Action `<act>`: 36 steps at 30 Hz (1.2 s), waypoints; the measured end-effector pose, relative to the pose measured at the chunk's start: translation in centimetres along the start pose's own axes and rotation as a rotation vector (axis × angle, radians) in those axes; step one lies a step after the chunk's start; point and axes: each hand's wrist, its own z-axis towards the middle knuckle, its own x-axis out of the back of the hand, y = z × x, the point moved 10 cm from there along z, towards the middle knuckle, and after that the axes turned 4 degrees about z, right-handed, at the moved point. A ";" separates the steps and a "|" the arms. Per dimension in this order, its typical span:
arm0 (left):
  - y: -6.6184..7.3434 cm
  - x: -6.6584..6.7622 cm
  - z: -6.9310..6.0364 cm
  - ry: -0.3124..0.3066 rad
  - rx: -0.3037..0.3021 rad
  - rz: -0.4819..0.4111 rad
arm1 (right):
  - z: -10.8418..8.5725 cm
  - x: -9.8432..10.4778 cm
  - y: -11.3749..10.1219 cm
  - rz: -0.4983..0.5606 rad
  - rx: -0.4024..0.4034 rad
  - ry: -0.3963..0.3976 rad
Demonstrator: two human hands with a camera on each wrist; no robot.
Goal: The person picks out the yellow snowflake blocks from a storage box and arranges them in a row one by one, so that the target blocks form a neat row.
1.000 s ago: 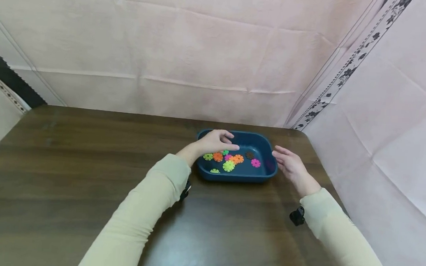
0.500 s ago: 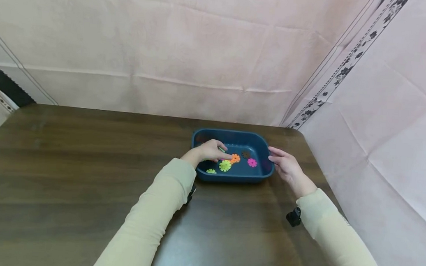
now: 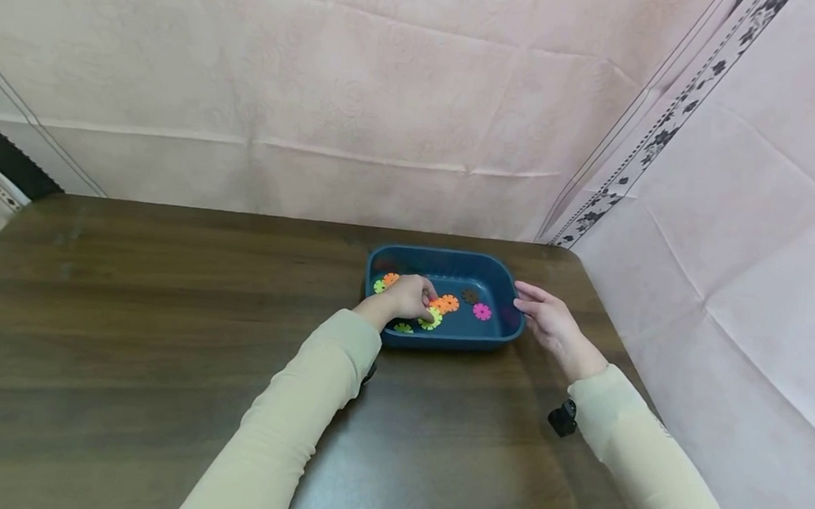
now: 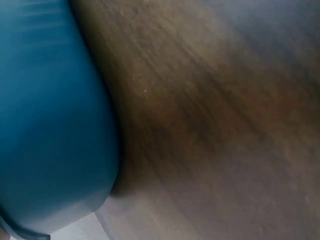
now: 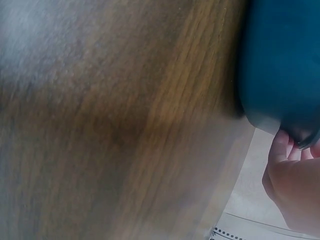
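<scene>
A dark blue plastic bin [image 3: 444,341] holds several small notched, flower-shaped discs. My left hand [image 3: 405,295] reaches over its left side, fingers curled down among the discs. Its thumb is beside a yellow-green disc [image 3: 431,320], close to two orange discs [image 3: 445,303]. Whether a disc lies between the fingertips is hidden. My right hand [image 3: 548,318] holds the bin's right rim between thumb and fingers; the right wrist view shows the thumb [image 5: 280,145] against the bin's outer wall [image 5: 285,60]. In the left wrist view, mostly the bin's outer side [image 4: 55,120] shows.
Inside the bin, a pink disc [image 3: 481,312] and a brown disc [image 3: 471,296] lie to the right. Orange [image 3: 391,279] and green [image 3: 379,286] discs lie at the left. The wooden table [image 3: 161,332] meets pale cloth walls [image 3: 318,106] behind and at right.
My left hand has lowered into the bin and its fingers have drawn together, uncovering discs at the left. The right hand has come in from beside the bin to its rim.
</scene>
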 end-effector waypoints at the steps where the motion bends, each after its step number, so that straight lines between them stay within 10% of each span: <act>1: 0.1 -0.1 0.0 0.001 -0.006 0.028 | 0.0 0.0 0.0 -0.001 0.001 0.001; 21: 0.5 -0.6 0.4 0.013 0.004 0.298 | -0.1 0.1 -0.1 -0.065 0.015 0.012; 36: 0.4 0.3 0.1 0.038 0.052 0.113 | -0.3 0.0 -0.1 -0.046 0.010 0.026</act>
